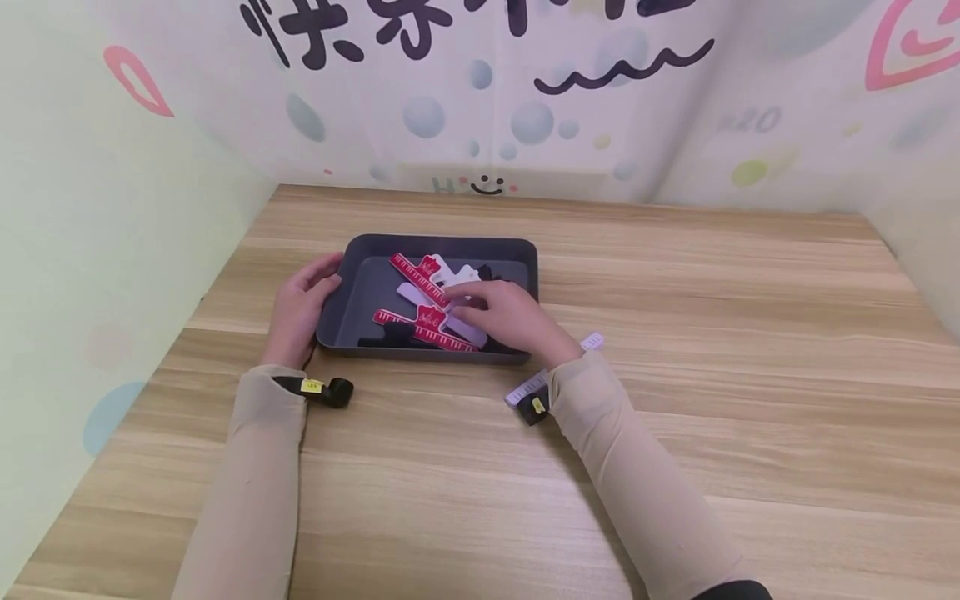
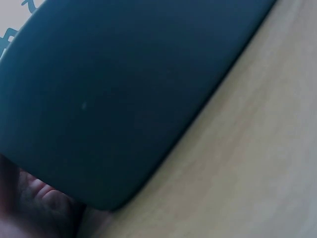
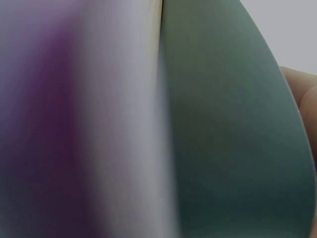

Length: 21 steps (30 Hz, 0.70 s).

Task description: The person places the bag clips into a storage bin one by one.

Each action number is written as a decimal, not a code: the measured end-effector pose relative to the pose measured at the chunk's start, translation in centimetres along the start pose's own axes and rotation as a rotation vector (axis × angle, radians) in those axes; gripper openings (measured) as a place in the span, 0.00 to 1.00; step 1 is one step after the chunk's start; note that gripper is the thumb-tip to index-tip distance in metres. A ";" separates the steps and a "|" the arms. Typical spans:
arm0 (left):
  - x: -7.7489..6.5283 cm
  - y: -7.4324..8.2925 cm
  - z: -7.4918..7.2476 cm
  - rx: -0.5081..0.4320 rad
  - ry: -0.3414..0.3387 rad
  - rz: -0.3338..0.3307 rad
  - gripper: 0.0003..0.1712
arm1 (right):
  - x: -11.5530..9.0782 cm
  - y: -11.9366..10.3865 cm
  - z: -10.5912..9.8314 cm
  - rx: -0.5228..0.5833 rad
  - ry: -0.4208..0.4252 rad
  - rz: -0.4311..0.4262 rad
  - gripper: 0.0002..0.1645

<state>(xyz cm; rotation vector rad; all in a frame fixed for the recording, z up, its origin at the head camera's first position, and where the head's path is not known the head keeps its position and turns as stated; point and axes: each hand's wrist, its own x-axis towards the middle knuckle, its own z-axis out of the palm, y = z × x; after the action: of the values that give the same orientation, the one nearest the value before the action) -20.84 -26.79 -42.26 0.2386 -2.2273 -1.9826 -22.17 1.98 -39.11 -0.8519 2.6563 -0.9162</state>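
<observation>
A dark grey tray (image 1: 341, 308) holds several flat music clips with piano-key patterns. My left hand (image 1: 296, 308) rests against the tray's left wall, thumb and fingers near the rim; the left wrist view shows the tray's outer wall and part of that hand at the lower left. My right hand (image 1: 513, 315) reaches over the tray's right side, its thumb and index finger pinching the lower right end of a red clip (image 1: 412, 271). Another red clip (image 1: 431, 321) lies nearer the front wall, over a pale purple clip (image 1: 468, 330). White clips (image 1: 465, 273) lie behind the fingers.
A light purple piano-key clip (image 1: 592, 342) lies on the wooden table (image 1: 735, 333), partly hidden under my right wrist. Black pieces (image 1: 397, 335) are in the tray's front part. A printed cloth (image 1: 495, 108) hangs along the table's back edge.
</observation>
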 end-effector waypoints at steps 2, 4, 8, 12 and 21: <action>0.0 0.0 0.0 -0.006 0.000 -0.003 0.21 | -0.1 0.1 0.0 0.021 0.025 0.004 0.19; 0.0 0.1 0.0 -0.012 -0.002 -0.007 0.21 | -0.1 0.2 -0.1 0.060 0.055 0.012 0.16; -0.1 0.1 0.0 -0.021 -0.003 -0.013 0.21 | -0.3 0.5 -0.3 0.208 0.103 0.014 0.14; -0.1 0.1 0.1 -0.026 -0.003 -0.015 0.21 | -0.4 0.7 -0.9 0.348 0.112 -0.006 0.14; -0.1 0.2 0.1 -0.027 0.004 -0.020 0.21 | -1.2 1.0 -3.3 0.408 0.103 -0.004 0.16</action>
<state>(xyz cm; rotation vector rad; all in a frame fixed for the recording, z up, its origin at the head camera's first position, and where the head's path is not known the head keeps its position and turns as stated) -20.73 -26.70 -42.10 0.2618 -2.2026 -2.0191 -22.87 4.98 -37.12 -0.7257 2.4130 -1.4697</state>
